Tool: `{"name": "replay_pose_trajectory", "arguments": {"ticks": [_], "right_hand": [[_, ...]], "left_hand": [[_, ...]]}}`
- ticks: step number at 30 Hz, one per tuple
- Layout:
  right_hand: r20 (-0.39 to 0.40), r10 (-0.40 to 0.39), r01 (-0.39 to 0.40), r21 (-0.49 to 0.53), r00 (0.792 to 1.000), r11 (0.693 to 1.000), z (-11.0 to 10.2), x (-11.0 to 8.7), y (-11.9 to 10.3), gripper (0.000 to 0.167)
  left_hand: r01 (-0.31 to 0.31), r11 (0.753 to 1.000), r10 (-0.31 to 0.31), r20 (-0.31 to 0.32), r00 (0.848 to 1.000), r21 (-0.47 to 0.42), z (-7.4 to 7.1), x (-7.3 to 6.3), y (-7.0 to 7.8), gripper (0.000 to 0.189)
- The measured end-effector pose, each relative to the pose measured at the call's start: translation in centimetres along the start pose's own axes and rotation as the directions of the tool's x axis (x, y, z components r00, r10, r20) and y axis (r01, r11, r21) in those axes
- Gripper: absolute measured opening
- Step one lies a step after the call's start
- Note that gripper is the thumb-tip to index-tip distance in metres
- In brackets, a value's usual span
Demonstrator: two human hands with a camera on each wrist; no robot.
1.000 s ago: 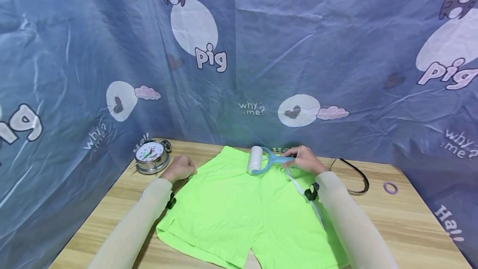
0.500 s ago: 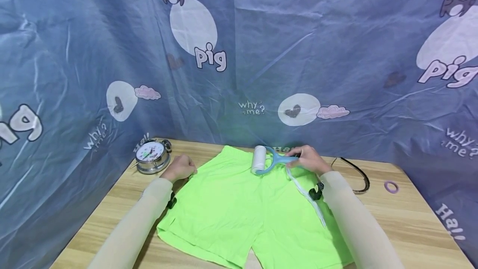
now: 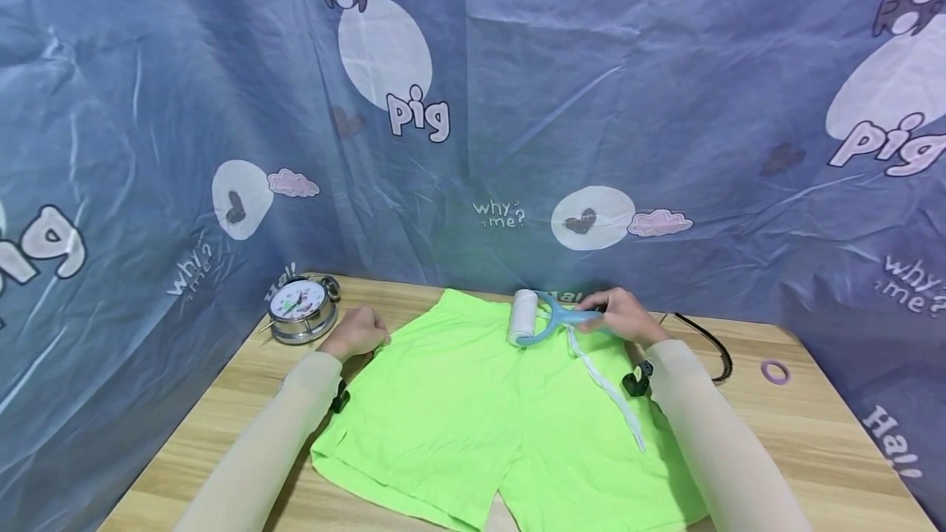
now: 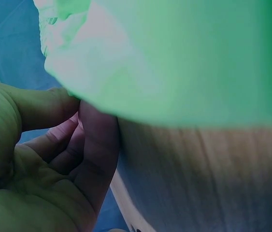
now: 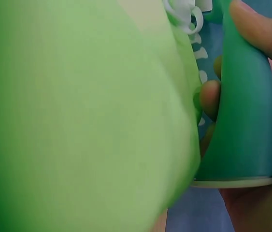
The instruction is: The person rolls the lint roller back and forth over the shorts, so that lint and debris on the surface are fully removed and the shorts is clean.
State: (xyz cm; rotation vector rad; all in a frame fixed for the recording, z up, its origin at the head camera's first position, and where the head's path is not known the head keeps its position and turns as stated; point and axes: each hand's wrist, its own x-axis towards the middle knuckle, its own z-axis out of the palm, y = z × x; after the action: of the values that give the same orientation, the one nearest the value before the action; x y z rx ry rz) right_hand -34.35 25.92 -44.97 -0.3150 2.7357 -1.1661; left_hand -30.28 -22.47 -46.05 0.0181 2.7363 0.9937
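Observation:
Neon-green shorts [image 3: 451,401] lie spread on the wooden table, waistband toward the back. At their left edge my left hand [image 3: 356,333] pinches the fabric between thumb and forefinger, as the left wrist view shows with the hand [image 4: 53,150] at the cloth's rim. My right hand [image 3: 619,317] grips the blue handle of a lint roller [image 3: 523,317], whose white roll is on the waistband near the middle. In the right wrist view the fingers curl round the handle [image 5: 247,111]. A white drawstring [image 3: 606,384] trails down the right leg of the shorts.
A silver twin-bell alarm clock [image 3: 299,310] stands left of the left hand. To the right lie a black headband-like loop [image 3: 713,339] and a purple ring [image 3: 775,371]. A blue printed curtain [image 3: 517,121] closes off the table's back and sides.
My right hand has moved the lint roller a short way to the right along the waistband. The left hand and the shorts have stayed nearly still.

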Motion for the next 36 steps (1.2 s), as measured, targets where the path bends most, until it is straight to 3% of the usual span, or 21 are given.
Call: {"name": "replay_pose_trajectory", "arguments": {"ticks": [18,36], "right_hand": [[-0.018,-0.029,0.027,-0.093,0.999,0.995,-1.7,-1.5,0.8,0.040],[-0.021,-0.020,0.016,-0.152,1.000,0.988,-4.1,-3.1,2.3,0.039]], "left_hand": [[-0.055,0.998,0.056,-0.031,0.998,0.039,0.3,0.2,-0.3,0.050],[-0.029,0.999,0.029,-0.015,0.999,0.020,0.1,0.3,-0.3,0.050]]}}
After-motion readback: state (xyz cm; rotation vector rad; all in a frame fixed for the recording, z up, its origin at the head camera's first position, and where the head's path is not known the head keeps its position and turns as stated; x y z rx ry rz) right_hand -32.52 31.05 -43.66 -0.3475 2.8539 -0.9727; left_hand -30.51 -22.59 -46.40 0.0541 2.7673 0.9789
